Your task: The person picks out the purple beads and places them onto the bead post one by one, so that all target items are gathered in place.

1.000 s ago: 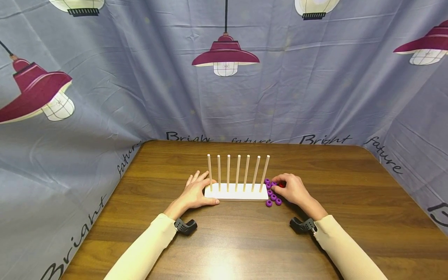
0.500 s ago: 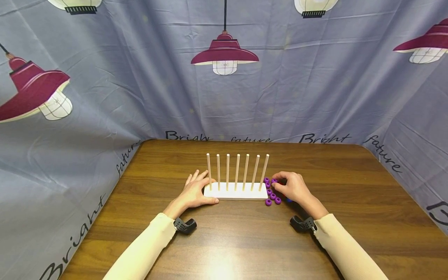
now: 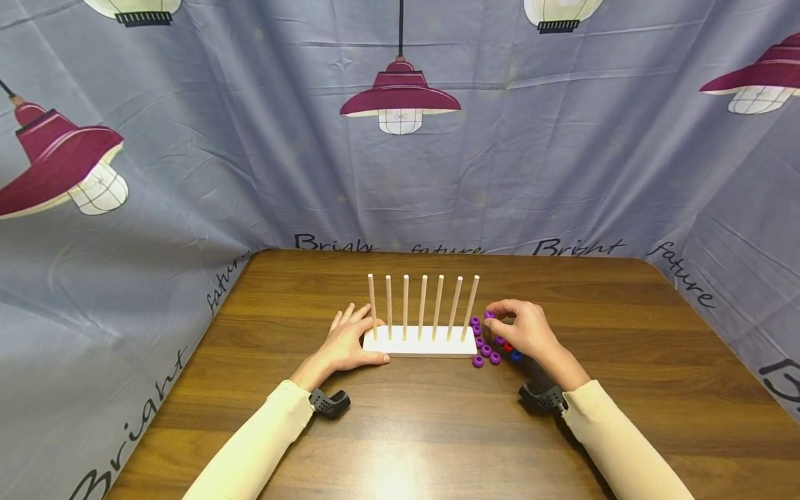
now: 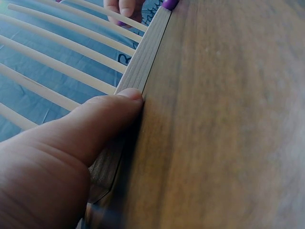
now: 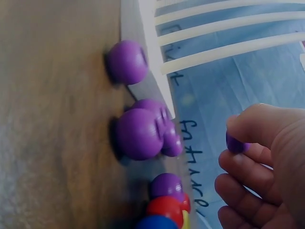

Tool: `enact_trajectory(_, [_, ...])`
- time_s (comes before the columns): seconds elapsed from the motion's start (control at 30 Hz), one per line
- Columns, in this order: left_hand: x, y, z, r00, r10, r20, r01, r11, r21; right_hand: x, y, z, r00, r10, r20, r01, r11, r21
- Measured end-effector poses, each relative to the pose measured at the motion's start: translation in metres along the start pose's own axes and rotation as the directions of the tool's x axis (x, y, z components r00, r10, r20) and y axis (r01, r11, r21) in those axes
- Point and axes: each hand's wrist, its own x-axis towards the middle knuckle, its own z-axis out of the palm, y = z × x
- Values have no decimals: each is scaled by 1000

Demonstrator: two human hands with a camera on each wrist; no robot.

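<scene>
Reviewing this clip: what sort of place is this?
Probably a makeshift recording booth: blue-grey lamp-printed fabric hangs on three visible sides of a brown wood-grain table, and a black wrist-worn device shows at each cream sleeve.

Worktop [image 3: 300, 292] brown, darker wood-grain streaks; mid-worktop, white-topped base [image 3: 420, 349] with pale wood pegs [image 3: 405, 305], then purple beads [image 3: 486, 351] toward the right edge, red bead [image 3: 508, 347] and blue bead [image 3: 516, 355] nearer that edge, plus a yellow sliver [image 5: 186, 220]. Past the far edge, grey-blue backdrop [image 3: 281, 139] printed with maroon-and-cream lamps [image 3: 400, 90] and black lettering [image 3: 550, 248]; sleeves [image 3: 625, 444] cream, wrist cameras [image 3: 542, 397] black.
</scene>
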Motion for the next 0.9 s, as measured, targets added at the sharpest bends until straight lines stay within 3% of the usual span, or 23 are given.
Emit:
enact_trajectory(0.47, [0, 0, 0, 1000, 6, 3, -6, 1000, 2, 4, -10, -10, 1000, -2, -28, 4, 998, 67])
enact_trajectory(0.9, [-1, -1, -1, 1000, 5, 4, -5, 1000, 3, 18, -22, -28, 1000, 5, 23, -9, 983, 186])
